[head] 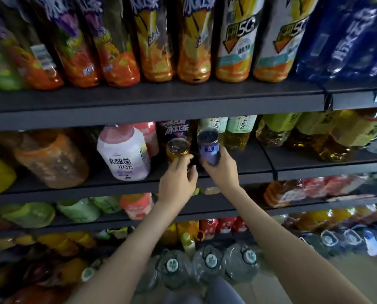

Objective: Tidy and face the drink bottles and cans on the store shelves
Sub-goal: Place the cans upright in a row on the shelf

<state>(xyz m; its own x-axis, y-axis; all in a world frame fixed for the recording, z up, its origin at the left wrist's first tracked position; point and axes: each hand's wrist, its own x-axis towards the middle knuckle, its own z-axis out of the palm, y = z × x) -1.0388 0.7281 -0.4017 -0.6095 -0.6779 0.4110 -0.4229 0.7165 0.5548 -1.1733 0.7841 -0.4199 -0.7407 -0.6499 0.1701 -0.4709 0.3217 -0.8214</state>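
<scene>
Gripping one can each, both hands work at the centre of the frame. The right hand [221, 170] is wrapped round the base of a blue-purple metal can [207, 145], tilted and lifted off the board. The left hand [177, 181] has its fingers curled on the lower side of a gold metal can [177, 148], which looks to stand near the front edge of the dark grey middle shelf [248, 165].

Just left of them a squat white plastic bottle with a pink cap [124, 152] faces out. Behind the cans, a dark purple-labelled tea bottle [176, 129] and pale green-labelled tea bottles [238, 132] stand further back.

Along the upper frame, the tall orange tea bottles [194, 51] look lined up and faced.

My judgement: the tidying is mid-way, since both cans have yet to be set down and faced.
</scene>
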